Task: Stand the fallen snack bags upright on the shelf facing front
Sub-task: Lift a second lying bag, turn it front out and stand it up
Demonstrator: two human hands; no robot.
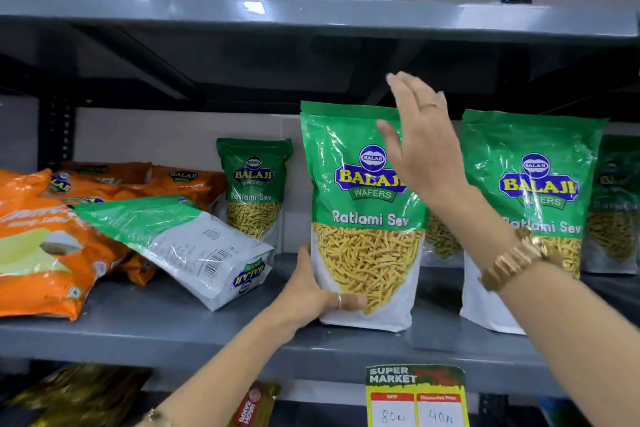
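Observation:
A green Ratlami Sev bag (363, 218) stands upright on the grey shelf (207, 333), front label facing me. My left hand (318, 295) grips its lower left corner. My right hand (422, 146) hovers open in front of its upper right corner, fingers spread, holding nothing. Another green bag (180, 246) lies fallen to the left, back side up with its barcode showing, leaning on the orange bags. An upright green bag (533, 211) stands to the right. A smaller-looking one (254, 187) stands further back.
Orange snack bags (45, 246) lie piled at the left end of the shelf. More green bags stand behind at the far right (613, 204). The upper shelf (311, 15) hangs close above the bag tops. A price tag (415, 395) hangs below the shelf edge.

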